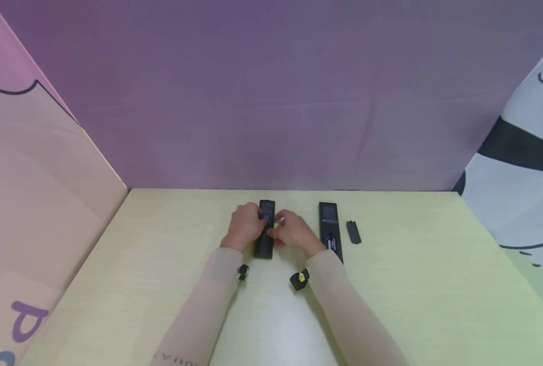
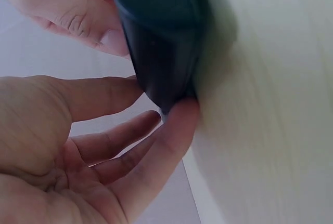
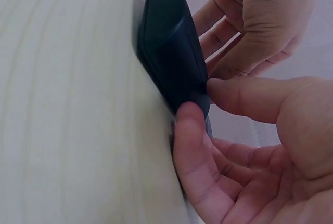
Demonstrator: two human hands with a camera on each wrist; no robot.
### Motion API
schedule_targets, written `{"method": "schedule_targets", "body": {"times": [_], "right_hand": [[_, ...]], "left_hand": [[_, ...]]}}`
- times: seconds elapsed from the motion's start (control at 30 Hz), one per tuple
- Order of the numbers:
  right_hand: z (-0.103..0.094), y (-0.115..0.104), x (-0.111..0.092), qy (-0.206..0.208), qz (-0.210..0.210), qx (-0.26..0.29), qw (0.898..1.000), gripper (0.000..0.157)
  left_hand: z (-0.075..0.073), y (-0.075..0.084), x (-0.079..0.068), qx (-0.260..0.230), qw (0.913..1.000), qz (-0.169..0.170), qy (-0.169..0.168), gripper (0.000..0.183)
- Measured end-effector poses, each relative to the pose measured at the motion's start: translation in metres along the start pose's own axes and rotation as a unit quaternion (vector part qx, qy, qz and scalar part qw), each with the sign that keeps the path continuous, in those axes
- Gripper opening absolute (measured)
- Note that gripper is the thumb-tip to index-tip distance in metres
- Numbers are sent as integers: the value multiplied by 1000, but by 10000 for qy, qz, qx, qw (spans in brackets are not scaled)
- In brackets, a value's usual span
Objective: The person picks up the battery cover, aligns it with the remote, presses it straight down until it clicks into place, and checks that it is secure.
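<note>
A black remote control (image 1: pixel 264 247) lies face down on the table between both hands. My left hand (image 1: pixel 245 223) holds its left edge, the thumb on top and a fingertip low at the side, as the left wrist view shows. From the right, my right hand (image 1: pixel 294 231) grips the same remote with thumb and fingers. Close up in the right wrist view, the right thumb presses on the remote's back (image 3: pixel 182 63) while the index fingertip sits at its lower edge. The fingers partly hide the remote's middle.
Right of the hands lies a second black remote (image 1: pixel 329 213) with its battery compartment exposed and batteries (image 1: pixel 331 242) inside. Beside it is a loose battery cover (image 1: pixel 354 232). A purple cloth wall (image 1: pixel 271 101) rises behind the pale wooden table (image 1: pixel 171 229).
</note>
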State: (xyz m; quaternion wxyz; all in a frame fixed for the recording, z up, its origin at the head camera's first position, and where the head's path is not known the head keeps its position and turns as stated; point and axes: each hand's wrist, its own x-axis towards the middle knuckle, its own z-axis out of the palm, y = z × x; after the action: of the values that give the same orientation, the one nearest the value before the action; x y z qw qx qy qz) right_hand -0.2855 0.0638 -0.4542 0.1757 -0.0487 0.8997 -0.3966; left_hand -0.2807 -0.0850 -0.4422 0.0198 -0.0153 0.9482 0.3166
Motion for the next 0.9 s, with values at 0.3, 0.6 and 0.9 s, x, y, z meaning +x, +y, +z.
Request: {"method": "schedule_targets", "body": {"times": [0.3, 0.6, 0.9], "right_hand": [[0, 1, 1, 51, 33, 22, 10000, 49], [0, 1, 1, 32, 55, -58, 10000, 50], [0, 1, -2, -65, 139, 38, 9999, 48]], "left_hand": [[-1, -1, 0, -25, 10000, -48, -64, 23], [-3, -5, 2, -307, 9993, -113, -183, 26], [-8, -18, 7, -1090, 9921, -261, -571, 32]]}}
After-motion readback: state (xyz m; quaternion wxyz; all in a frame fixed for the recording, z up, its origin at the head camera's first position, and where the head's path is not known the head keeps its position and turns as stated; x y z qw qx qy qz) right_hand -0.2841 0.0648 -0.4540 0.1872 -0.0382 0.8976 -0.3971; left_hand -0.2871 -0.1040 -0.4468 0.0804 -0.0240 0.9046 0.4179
